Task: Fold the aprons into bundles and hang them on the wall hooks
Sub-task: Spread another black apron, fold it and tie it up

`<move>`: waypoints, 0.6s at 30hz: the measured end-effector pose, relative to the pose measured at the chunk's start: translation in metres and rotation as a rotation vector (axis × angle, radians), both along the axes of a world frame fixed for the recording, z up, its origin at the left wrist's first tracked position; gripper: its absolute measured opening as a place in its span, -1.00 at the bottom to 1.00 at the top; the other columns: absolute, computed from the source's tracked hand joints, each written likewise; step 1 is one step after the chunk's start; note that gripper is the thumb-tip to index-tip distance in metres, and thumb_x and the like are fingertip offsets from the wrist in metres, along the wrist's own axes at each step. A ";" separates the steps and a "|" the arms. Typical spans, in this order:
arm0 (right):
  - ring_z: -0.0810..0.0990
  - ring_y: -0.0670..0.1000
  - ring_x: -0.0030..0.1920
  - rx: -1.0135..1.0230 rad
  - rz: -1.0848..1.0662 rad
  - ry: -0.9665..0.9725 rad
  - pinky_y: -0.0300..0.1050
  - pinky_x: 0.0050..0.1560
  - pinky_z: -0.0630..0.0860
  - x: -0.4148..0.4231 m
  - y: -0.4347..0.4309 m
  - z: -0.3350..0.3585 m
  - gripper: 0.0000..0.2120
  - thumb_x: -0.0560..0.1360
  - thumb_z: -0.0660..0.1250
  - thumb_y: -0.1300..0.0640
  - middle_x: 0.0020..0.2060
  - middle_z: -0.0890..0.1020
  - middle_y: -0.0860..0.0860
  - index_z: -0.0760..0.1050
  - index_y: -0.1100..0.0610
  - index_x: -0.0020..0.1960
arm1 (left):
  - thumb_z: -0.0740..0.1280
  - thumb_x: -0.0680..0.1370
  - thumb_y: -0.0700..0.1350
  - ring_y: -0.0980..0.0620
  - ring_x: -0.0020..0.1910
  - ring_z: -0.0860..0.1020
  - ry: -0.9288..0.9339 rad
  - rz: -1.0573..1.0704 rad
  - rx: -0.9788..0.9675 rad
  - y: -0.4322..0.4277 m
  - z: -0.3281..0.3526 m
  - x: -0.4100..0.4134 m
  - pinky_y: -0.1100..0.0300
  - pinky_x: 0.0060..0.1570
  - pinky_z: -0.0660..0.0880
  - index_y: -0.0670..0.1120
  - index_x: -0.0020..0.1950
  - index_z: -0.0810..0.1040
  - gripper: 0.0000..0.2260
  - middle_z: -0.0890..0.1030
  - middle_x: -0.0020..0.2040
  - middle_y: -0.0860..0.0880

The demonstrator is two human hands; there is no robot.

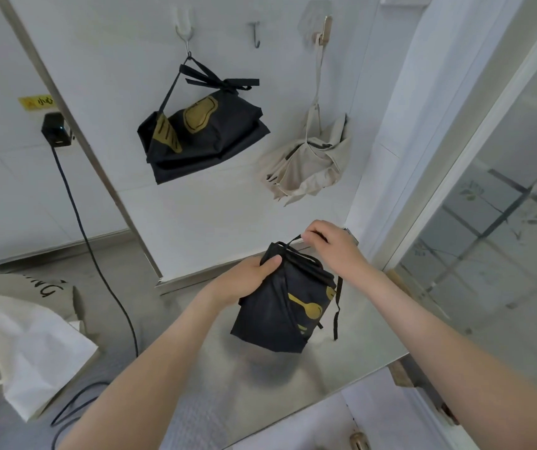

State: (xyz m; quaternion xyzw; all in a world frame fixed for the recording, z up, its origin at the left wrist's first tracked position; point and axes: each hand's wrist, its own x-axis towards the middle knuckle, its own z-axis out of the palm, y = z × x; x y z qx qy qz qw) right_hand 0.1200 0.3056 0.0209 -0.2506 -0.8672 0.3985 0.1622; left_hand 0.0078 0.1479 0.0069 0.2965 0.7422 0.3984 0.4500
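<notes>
The left hand grips the top corner of a black bundle and holds it above the bench, well below the middle hook. The right hand has its fingers pinching the strap at the bundle's top. A second black bundle hangs left of that hook, and a beige bundle hangs right of it.

The middle hook stands between the black bundle hanging left of it and the beige bundle right of it; bare wall leads up to it between them. Near, the left hand and right hand grip a third bundle over the counter. A glass door bounds the right; cable and cloths crowd the left.
</notes>
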 end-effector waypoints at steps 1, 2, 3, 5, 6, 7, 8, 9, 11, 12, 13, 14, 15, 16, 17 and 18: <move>0.51 -0.11 -0.27 -0.070 -0.008 0.008 -0.43 -0.21 0.37 0.002 0.002 0.003 -0.79 0.60 0.22 0.15 -0.28 0.56 -0.01 0.47 0.16 -0.20 | 0.13 0.60 0.21 0.06 -0.02 0.64 -0.003 -0.002 -0.019 -0.001 0.000 -0.001 0.08 0.10 0.56 0.07 0.02 0.58 -0.69 0.67 0.00 0.07; 0.52 -0.09 -0.34 -0.131 -0.017 0.026 -0.39 -0.24 0.42 0.004 0.004 0.006 -0.77 0.60 0.21 0.15 -0.32 0.56 0.00 0.46 0.15 -0.22 | 0.14 0.60 0.22 0.05 -0.02 0.64 -0.004 0.004 -0.035 -0.001 0.000 -0.002 0.07 0.10 0.56 0.07 0.02 0.58 -0.69 0.67 0.01 0.06; 0.51 -0.08 -0.41 -0.167 -0.034 0.039 -0.32 -0.27 0.45 0.006 0.006 0.008 -0.75 0.61 0.20 0.15 -0.36 0.56 0.00 0.44 0.14 -0.23 | 0.13 0.60 0.22 0.07 -0.03 0.64 -0.011 0.024 -0.037 -0.002 0.000 -0.001 0.10 0.06 0.57 0.08 0.02 0.58 -0.69 0.66 0.00 0.07; 0.45 -0.08 -0.52 -0.166 -0.073 0.032 -0.20 -0.33 0.44 0.010 0.009 0.006 -0.74 0.62 0.18 0.10 -0.44 0.53 -0.03 0.43 0.12 -0.23 | 0.12 0.61 0.20 0.09 -0.05 0.62 -0.067 0.105 -0.012 -0.002 0.000 0.000 0.21 -0.07 0.55 0.05 0.04 0.58 -0.68 0.65 0.00 0.06; 0.43 -0.09 -0.53 -0.154 -0.081 0.016 -0.17 -0.33 0.41 0.012 0.010 0.003 -0.73 0.62 0.17 0.07 -0.47 0.52 -0.05 0.44 0.11 -0.23 | 0.13 0.61 0.20 0.08 -0.04 0.62 -0.114 0.167 0.006 -0.001 -0.002 0.001 0.23 -0.09 0.54 0.02 0.07 0.58 -0.66 0.66 0.01 0.04; 0.42 -0.10 -0.52 -0.137 -0.075 -0.003 -0.16 -0.31 0.40 0.014 0.009 -0.001 -0.73 0.62 0.16 0.04 -0.49 0.50 -0.05 0.44 0.09 -0.21 | 0.13 0.61 0.19 0.06 -0.03 0.62 -0.168 0.235 0.029 0.000 -0.003 0.001 0.22 -0.09 0.54 -0.02 0.08 0.58 -0.64 0.66 0.02 0.01; 0.44 -0.10 -0.47 -0.112 -0.053 -0.018 -0.13 -0.26 0.42 0.015 0.007 -0.004 -0.73 0.63 0.14 0.02 -0.49 0.50 -0.04 0.45 0.08 -0.20 | 0.13 0.61 0.18 0.04 -0.03 0.62 -0.214 0.304 0.049 0.002 -0.004 0.002 0.20 -0.08 0.54 -0.05 0.07 0.58 -0.63 0.66 0.01 0.00; 0.47 -0.07 -0.41 -0.069 -0.020 -0.037 -0.09 -0.21 0.43 0.018 0.004 -0.009 -0.74 0.63 0.13 0.01 -0.44 0.52 -0.01 0.45 0.08 -0.16 | 0.13 0.62 0.18 0.02 -0.04 0.62 -0.249 0.373 0.065 0.004 -0.006 0.002 0.17 -0.09 0.55 -0.06 0.06 0.58 -0.63 0.66 -0.01 -0.01; 0.57 0.02 -0.20 0.081 0.068 -0.118 -0.05 -0.09 0.44 0.025 -0.003 -0.014 -0.78 0.65 0.09 0.03 -0.23 0.62 0.03 0.48 0.07 0.02 | 0.13 0.62 0.17 -0.01 -0.04 0.61 -0.307 0.495 0.088 0.008 -0.010 0.002 0.13 -0.11 0.55 -0.08 0.11 0.56 -0.63 0.65 -0.01 -0.03; 0.59 0.05 -0.05 0.185 0.113 -0.181 -0.07 -0.04 0.43 0.028 -0.007 -0.016 -0.77 0.66 0.07 0.06 -0.05 0.64 0.01 0.47 0.06 0.18 | 0.13 0.62 0.16 -0.03 -0.02 0.61 -0.351 0.557 0.098 0.010 -0.012 0.002 0.10 -0.10 0.55 -0.10 0.16 0.54 -0.61 0.65 0.02 -0.05; 0.57 0.07 0.09 0.307 0.163 -0.250 -0.10 0.01 0.41 0.030 -0.011 -0.019 -0.70 0.65 0.07 0.12 0.15 0.59 -0.03 0.38 0.04 0.34 | 0.14 0.62 0.16 -0.06 0.00 0.61 -0.404 0.626 0.103 0.013 -0.014 0.002 0.08 -0.08 0.55 -0.11 0.20 0.52 -0.60 0.64 0.06 -0.07; 0.52 0.10 0.18 0.422 0.220 -0.318 -0.10 0.03 0.41 0.031 -0.014 -0.024 -0.59 0.63 0.08 0.19 0.29 0.48 -0.05 0.25 0.02 0.47 | 0.15 0.63 0.15 -0.08 0.00 0.60 -0.458 0.700 0.110 0.015 -0.016 0.002 0.06 -0.07 0.55 -0.12 0.24 0.50 -0.60 0.63 0.09 -0.09; 0.48 0.12 0.24 0.530 0.282 -0.387 -0.07 0.05 0.42 0.033 -0.017 -0.029 -0.45 0.58 0.10 0.25 0.39 0.37 -0.05 0.10 -0.01 0.53 | 0.15 0.63 0.13 -0.10 0.00 0.60 -0.516 0.780 0.129 0.017 -0.017 0.001 0.05 -0.08 0.54 -0.13 0.27 0.49 -0.60 0.61 0.12 -0.11; 0.44 0.12 0.28 0.615 0.333 -0.450 -0.05 0.07 0.43 0.034 -0.021 -0.034 -0.33 0.54 0.13 0.29 0.45 0.27 -0.04 -0.03 -0.01 0.56 | 0.15 0.64 0.11 -0.11 -0.01 0.59 -0.566 0.855 0.150 0.018 -0.019 0.001 0.04 -0.10 0.53 -0.14 0.29 0.46 -0.61 0.60 0.15 -0.13; 0.40 0.11 0.31 0.666 0.372 -0.483 -0.05 0.09 0.42 0.036 -0.023 -0.038 -0.26 0.52 0.14 0.30 0.48 0.19 -0.03 -0.13 0.00 0.57 | 0.15 0.64 0.08 -0.12 0.02 0.58 -0.604 0.924 0.167 0.020 -0.019 0.000 0.02 -0.09 0.51 -0.13 0.32 0.43 -0.62 0.57 0.20 -0.15; 0.36 0.09 0.34 0.681 0.395 -0.494 -0.06 0.13 0.39 0.038 -0.025 -0.041 -0.23 0.52 0.15 0.30 0.50 0.14 -0.04 -0.19 0.02 0.57 | 0.15 0.65 0.06 -0.13 0.08 0.56 -0.628 0.983 0.176 0.021 -0.019 -0.001 0.01 -0.06 0.50 -0.13 0.35 0.41 -0.63 0.55 0.24 -0.15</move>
